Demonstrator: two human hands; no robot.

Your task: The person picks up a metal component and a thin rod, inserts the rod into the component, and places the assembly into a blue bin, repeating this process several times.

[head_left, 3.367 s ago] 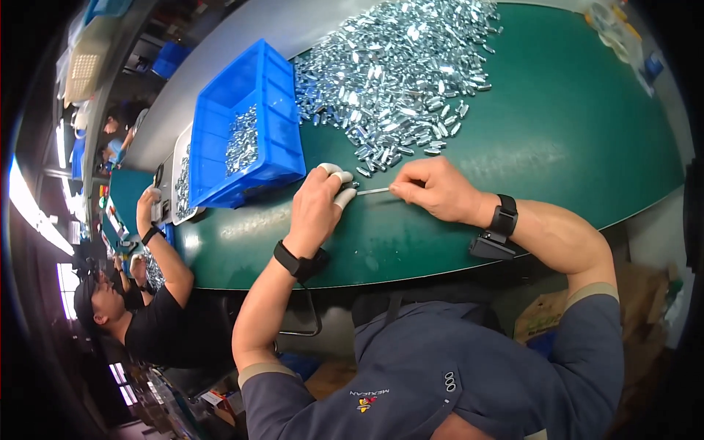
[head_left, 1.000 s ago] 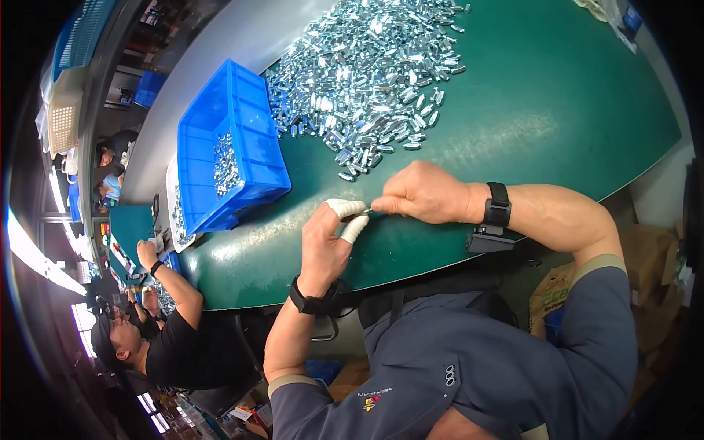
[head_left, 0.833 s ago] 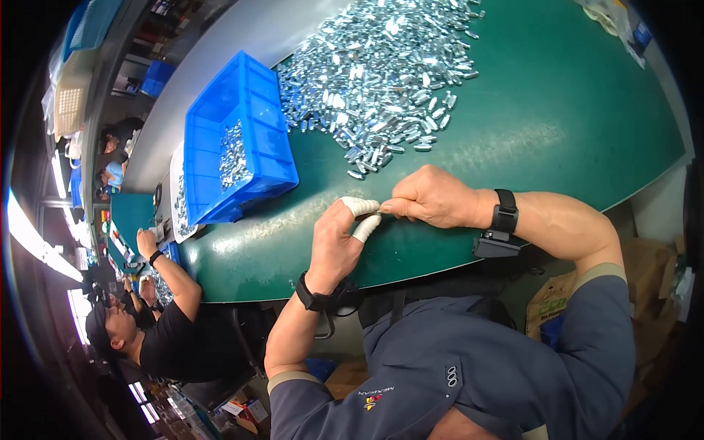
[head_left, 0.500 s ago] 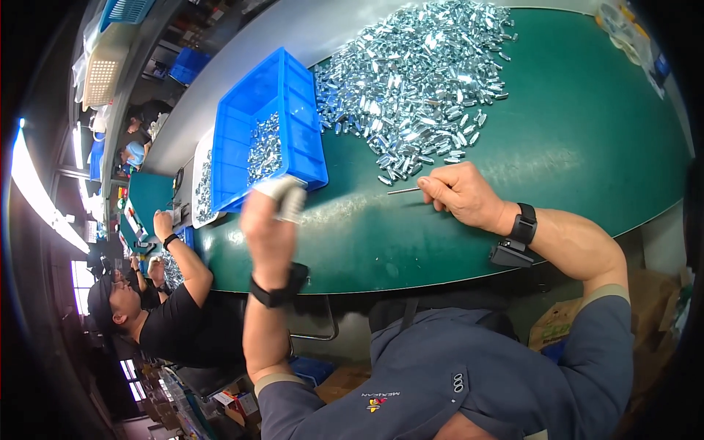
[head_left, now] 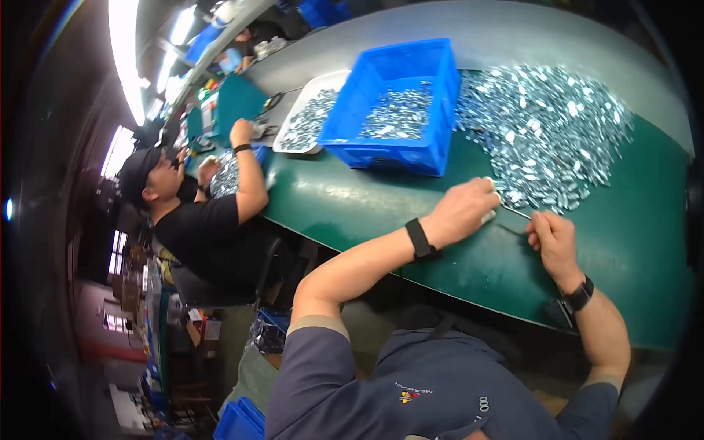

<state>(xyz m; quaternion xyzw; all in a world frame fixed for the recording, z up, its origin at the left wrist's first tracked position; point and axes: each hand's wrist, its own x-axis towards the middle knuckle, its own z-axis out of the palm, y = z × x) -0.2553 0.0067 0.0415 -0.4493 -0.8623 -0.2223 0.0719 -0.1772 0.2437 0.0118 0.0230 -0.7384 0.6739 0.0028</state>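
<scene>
My right hand (head_left: 554, 240) is closed in a pinch around a thin metal rod (head_left: 515, 212), whose far end points left toward my other hand. My left hand (head_left: 463, 211), with white covers on some fingertips, is closed near that rod end; anything between its fingers is too small to make out. Just beyond both hands spreads a heap of small shiny silver metal pieces (head_left: 546, 136). Left of the heap stands a blue plastic bin (head_left: 389, 155) with more silver pieces (head_left: 402, 114) inside.
A white tray (head_left: 277, 141) of silver pieces sits left of the bin on the green table (head_left: 352, 198). Further left, a co-worker in black (head_left: 202, 220) sits at the same table, handling similar pieces. The table's near edge runs below my forearms.
My left hand has moved from beside the bin to the rod end in front of the heap. The head view has turned left, so everything appears shifted right.
</scene>
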